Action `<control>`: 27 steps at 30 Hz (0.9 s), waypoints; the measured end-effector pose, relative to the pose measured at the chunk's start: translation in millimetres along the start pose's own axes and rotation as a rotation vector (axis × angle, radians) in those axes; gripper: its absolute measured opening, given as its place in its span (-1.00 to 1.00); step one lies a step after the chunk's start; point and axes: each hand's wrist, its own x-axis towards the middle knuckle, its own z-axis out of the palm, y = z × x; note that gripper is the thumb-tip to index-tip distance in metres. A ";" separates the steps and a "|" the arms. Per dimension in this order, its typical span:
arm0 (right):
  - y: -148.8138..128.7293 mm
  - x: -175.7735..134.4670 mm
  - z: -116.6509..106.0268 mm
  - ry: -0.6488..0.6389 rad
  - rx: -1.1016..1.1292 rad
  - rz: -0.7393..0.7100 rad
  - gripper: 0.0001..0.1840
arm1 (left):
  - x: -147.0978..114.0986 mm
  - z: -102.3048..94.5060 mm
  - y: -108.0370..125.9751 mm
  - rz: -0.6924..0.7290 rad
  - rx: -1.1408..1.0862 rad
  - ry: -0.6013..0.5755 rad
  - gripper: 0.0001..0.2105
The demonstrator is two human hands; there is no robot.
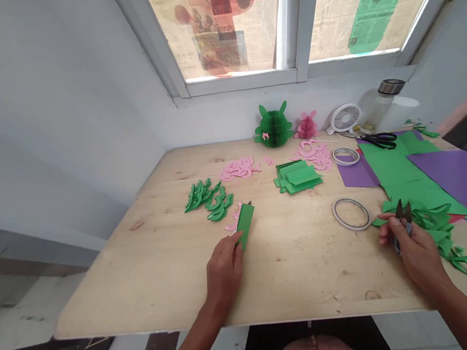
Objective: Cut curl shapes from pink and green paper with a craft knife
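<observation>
My left hand [224, 264] is closed on a narrow folded strip of green paper [247, 221] above the table's middle left. Pink cut paper [233, 218] and a dark pointed tip show just behind the strip. At the right, my right hand [416, 248] is wrapped round a pair of scissors [403, 219], its dark blades pointing up and away from me. Green paper scraps [441, 229] lie beside and under that hand. A roll of tape [350, 214] rests on the table just left of it.
Green cut pieces [202, 195] and pink cut pieces [239, 169] lie at the left. Folded green paper [297, 177] sits mid-table. Along the wall stand a green paper figure [274, 128], a pink one [306, 127], a fan [344, 117] and a bottle [379, 107]. Black scissors [381, 140] lie on coloured sheets.
</observation>
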 end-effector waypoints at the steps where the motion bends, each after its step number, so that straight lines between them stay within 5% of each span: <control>1: -3.0 -0.4 1.8 0.003 0.013 -0.003 -0.51 | 1.1 -0.8 5.2 -0.038 -0.048 0.003 -0.76; 6: -23.6 -17.0 30.1 -0.115 -0.008 -0.078 -0.56 | 11.7 7.1 48.4 -0.209 -0.426 -0.126 -0.74; 11: -24.8 -26.4 51.7 -0.331 -0.438 -0.289 -0.73 | 14.5 25.7 69.5 -0.415 -0.711 -0.217 -0.73; 16: -7.6 -12.0 30.9 -0.097 -0.780 -0.401 -0.68 | 2.0 35.2 63.0 -0.509 -0.795 -0.219 -0.71; 21: 2.1 -2.0 22.4 -0.159 -1.069 -0.410 -0.72 | -4.1 37.5 60.3 -0.551 -0.822 -0.221 -0.69; 27: 7.6 11.8 31.7 -0.151 -1.103 -0.518 -0.75 | 2.9 34.7 66.4 -0.647 -0.941 -0.203 -0.65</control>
